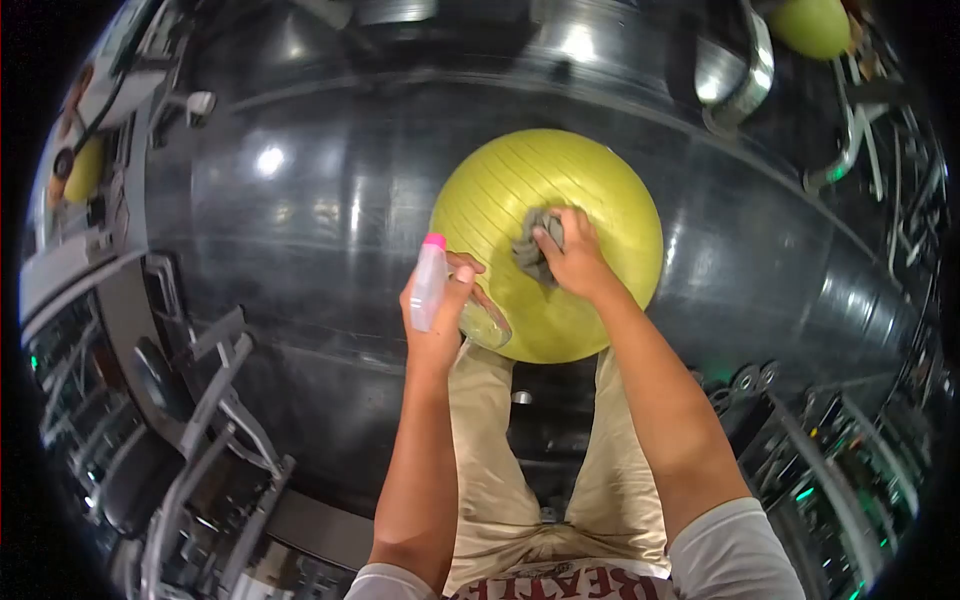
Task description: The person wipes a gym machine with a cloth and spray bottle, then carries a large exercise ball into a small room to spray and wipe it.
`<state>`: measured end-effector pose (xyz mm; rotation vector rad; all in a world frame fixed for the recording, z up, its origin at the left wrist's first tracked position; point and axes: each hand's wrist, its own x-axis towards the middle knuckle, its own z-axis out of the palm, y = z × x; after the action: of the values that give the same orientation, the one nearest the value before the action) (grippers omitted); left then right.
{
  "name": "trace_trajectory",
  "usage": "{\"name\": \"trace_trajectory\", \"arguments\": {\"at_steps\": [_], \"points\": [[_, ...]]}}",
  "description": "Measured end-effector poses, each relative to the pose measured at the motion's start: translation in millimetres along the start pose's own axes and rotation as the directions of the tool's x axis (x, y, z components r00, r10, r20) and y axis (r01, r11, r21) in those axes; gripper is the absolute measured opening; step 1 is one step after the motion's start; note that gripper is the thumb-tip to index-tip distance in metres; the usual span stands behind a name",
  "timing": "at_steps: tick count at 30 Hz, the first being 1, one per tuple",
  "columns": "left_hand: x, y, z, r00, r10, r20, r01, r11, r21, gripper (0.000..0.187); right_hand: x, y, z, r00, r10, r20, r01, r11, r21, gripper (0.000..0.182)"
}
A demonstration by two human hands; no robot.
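A large yellow-green exercise ball (600,190) with ridged lines rests in front of my legs. My right hand (578,255) is closed on a crumpled grey cloth (532,250), pressed against the upper face of the ball. To the left, my left hand (436,310) grips a clear spray bottle (484,327) with a whitish head and a pink nozzle tip (434,241). The bottle's see-through body overlaps the ball's lower left edge in this view, and my fingers hide part of its neck.
Dark, shiny floor (300,230) surrounds the ball. A gym machine with grey metal bars (215,380) stands at the left. Racks (810,470) line the lower right. Another yellow-green ball (812,25) is at the top right, near curved metal frames (752,80).
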<state>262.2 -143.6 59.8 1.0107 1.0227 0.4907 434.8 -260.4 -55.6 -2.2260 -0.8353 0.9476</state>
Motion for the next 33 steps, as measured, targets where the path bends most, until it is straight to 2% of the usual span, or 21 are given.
{"name": "trace_trajectory", "arguments": {"at_steps": [1, 7, 9, 11, 13, 14, 16, 17, 18, 19, 20, 21, 22, 24, 27, 28, 29, 30, 31, 32, 33], "points": [[-1.6, 4.0, -5.7, 0.998, 0.044, -0.034, -0.043, 0.998, 0.036, 0.024, -1.9, 1.0, 7.5, 0.999, -0.006, 0.038, 0.006, 1.000, -0.002, 0.046], [-24.4, -11.1, -22.3, 0.964, 0.028, -0.265, -0.036, 0.999, -0.027, 0.018, -28.7, 8.3, 32.3, 0.960, 0.088, 0.268, -0.084, 0.996, -0.025, 0.056], [-35.7, -27.9, -12.8, 0.947, 0.002, -0.322, -0.018, 0.999, -0.047, 0.019, -41.0, 16.6, 36.9, 0.924, 0.119, 0.364, -0.127, 0.992, -0.003, 0.058], [-48.0, -50.6, -4.4, 0.944, -0.094, -0.316, 0.091, 0.996, -0.023, 0.020, -50.5, 24.4, 41.9, 0.886, 0.133, 0.445, -0.167, 0.985, 0.039, 0.060], [-63.3, -66.7, 9.9, 0.942, -0.141, -0.303, 0.145, 0.989, -0.009, 0.020, -57.6, -0.4, 28.8, 0.789, 0.179, 0.587, -0.184, 0.982, -0.053, 0.063], [-70.4, -71.4, 17.6, 0.955, -0.036, -0.296, 0.060, 0.995, 0.074, 0.023, -60.2, 1.5, 25.9, 0.751, 0.163, 0.640, -0.208, 0.978, -0.004, 0.063], [-81.4, -81.9, 27.2, 0.952, -0.016, -0.304, 0.064, 0.987, 0.147, 0.031, -62.8, 9.8, 16.4, 0.667, 0.120, 0.735, -0.270, 0.959, 0.088, 0.063], [-86.6, -86.3, 31.7, 0.952, -0.007, -0.307, 0.068, 0.980, 0.189, 0.035, -62.9, 13.5, 8.2, 0.592, 0.145, 0.793, -0.430, 0.889, 0.159, 0.063], [-91.1, -72.9, 36.2, 0.953, -0.033, -0.300, 0.123, 0.951, 0.284, 0.047, -64.1, 15.6, 2.0, 0.510, 0.153, 0.847, -0.583, 0.785, 0.210, 0.063], [-94.4, -69.3, 41.0, 0.951, -0.001, -0.309, 0.124, 0.917, 0.379, 0.050, -65.3, -0.3, -7.4, 0.423, 0.145, 0.895, -0.723, 0.649, 0.236, 0.063], [-98.8, -68.2, 45.1, 0.949, 0.026, -0.314, 0.131, 0.873, 0.469, 0.053, -66.1, -13.0, -28.8, 0.378, 0.105, 0.920, -0.807, 0.525, 0.271, 0.063], [-102.7, -68.7, 49.4, 0.948, 0.047, -0.315, 0.143, 0.821, 0.553, 0.056, -67.3, -20.1, -43.3, 0.364, 0.081, 0.928, -0.810, 0.520, 0.272, 0.064], [-106.3, -70.1, 49.9, 0.950, -0.019, -0.312, 0.178, 0.853, 0.491, 0.062, -67.7, -24.0, -53.6, 0.350, 0.059, 0.935, -0.813, 0.515, 0.272, 0.064], [-113.4, -78.6, 51.2, 0.951, -0.114, -0.289, 0.247, 0.842, 0.480, 0.065, -73.2, -18.7, -61.0, 0.328, 0.051, 0.943, -0.811, 0.527, 0.254, 0.062], [-131.0, -96.5, 50.3, 0.940, -0.204, -0.274, 0.300, 0.877, 0.375, 0.059, -83.0, -30.6, -76.7, 0.376, 0.194, 0.906, -0.666, 0.736, 0.118, 0.056], [-137.6, -99.1, 49.6, 0.939, -0.217, -0.267, 0.303, 0.889, 0.344, 0.056, -85.9, -30.2, -74.4, 0.483, 0.250, 0.839, -0.445, 0.896, -0.011, 0.046], [-146.0, -104.8, 50.1, 0.938, -0.230, -0.258, 0.307, 0.899, 0.312, 0.053, -93.9, -31.0, -71.4, 0.612, 0.151, 0.776, -0.233, 0.972, -0.006, 0.041], [-157.2, -116.9, 52.9, 0.945, -0.169, -0.280, 0.241, 0.939, 0.247, 0.048, -101.5, -32.3, -68.0, 0.707, 0.018, 0.707, -0.007, 1.000, -0.019, 0.036], [-170.1, -122.4, 52.1, 0.942, -0.170, -0.290, 0.221, 0.963, 0.155, 0.048, -98.8, -22.3, -62.9, 0.741, -0.254, 0.622, 0.326, 0.946, -0.002, 0.032], [-186.6, -123.0, 49.9, 0.930, -0.169, -0.326, 0.220, 0.967, 0.125, 0.047, -92.8, -14.9, -56.4, 0.666, -0.531, 0.524, 0.625, 0.781, -0.003, 0.029], [-207.3, -114.7, 43.7, 0.913, -0.166, -0.372, 0.217, 0.971, 0.100, 0.046, -94.4, -22.9, -51.4, 0.620, -0.545, 0.565, 0.692, 0.719, -0.065, 0.030]]}}
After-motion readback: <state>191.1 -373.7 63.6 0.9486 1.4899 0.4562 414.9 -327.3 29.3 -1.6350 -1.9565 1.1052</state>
